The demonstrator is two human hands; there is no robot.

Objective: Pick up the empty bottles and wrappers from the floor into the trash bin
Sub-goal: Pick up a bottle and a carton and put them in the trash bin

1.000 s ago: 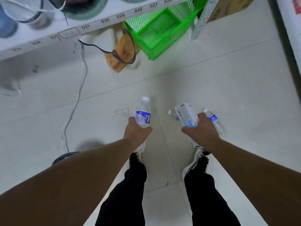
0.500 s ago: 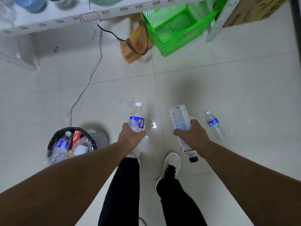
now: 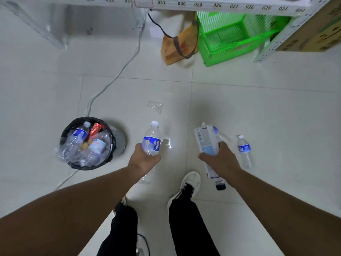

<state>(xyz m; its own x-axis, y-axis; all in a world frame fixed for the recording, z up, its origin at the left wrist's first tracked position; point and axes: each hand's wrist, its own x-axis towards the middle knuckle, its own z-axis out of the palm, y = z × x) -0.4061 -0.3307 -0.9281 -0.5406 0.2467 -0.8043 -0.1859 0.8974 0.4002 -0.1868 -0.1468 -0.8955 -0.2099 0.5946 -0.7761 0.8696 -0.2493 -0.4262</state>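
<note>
My left hand [image 3: 144, 160] grips a clear water bottle with a blue label [image 3: 152, 139], held upright above the floor. My right hand [image 3: 219, 159] grips a white-labelled bottle with a dark cap [image 3: 205, 143], cap end pointing down. The trash bin [image 3: 73, 163], lined with a black bag, stands on the floor left of my left hand and holds several bottles and a red wrapper. Another small water bottle [image 3: 245, 151] lies on the floor just right of my right hand. A clear plastic wrapper [image 3: 154, 106] lies on the tiles ahead.
A white cable [image 3: 112, 78] runs across the floor from the shelf toward the bin. Under the numbered shelf edge [image 3: 217, 5] sit a brown paper bag [image 3: 177, 47], a green plastic crate [image 3: 232, 37] and a cardboard box [image 3: 313, 32]. My shoe [image 3: 191, 182] is below the hands.
The view has swung left, bringing the trash bin fully into sight. Both hands still hold their bottles and have shifted little relative to each other.
</note>
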